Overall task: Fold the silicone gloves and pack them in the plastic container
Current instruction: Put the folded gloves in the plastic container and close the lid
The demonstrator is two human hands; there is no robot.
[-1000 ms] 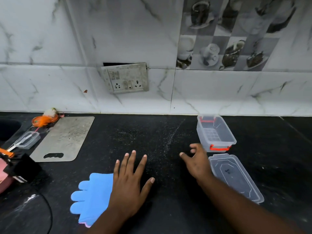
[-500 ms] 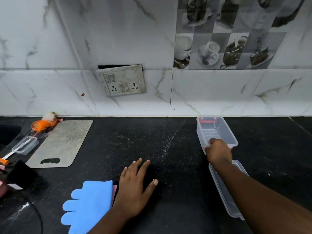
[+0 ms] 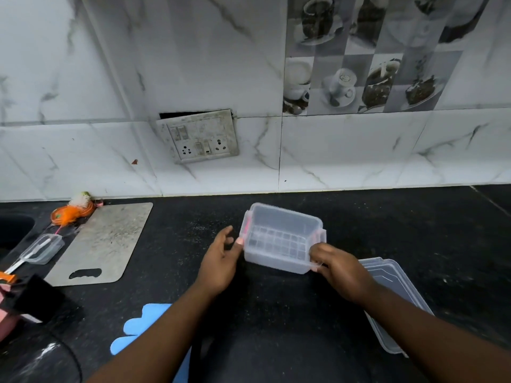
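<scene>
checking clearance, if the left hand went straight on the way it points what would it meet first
The plastic container: the left hand points at its left end, thumb tip seemingly touching the wall, though depth is unclear. The right hand grips the other end.

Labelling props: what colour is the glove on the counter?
Light blue; the glove shows best in the head view.

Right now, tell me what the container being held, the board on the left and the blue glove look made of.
The container: clear, slightly frosted plastic; its walls are see-through, with a thin moulded rim. The board: probably dull metal, as it is grey, thin and scuffed; plastic is possible. The blue glove: matte and soft-looking, which fits silicone; its texture is too blurred to confirm.
</scene>
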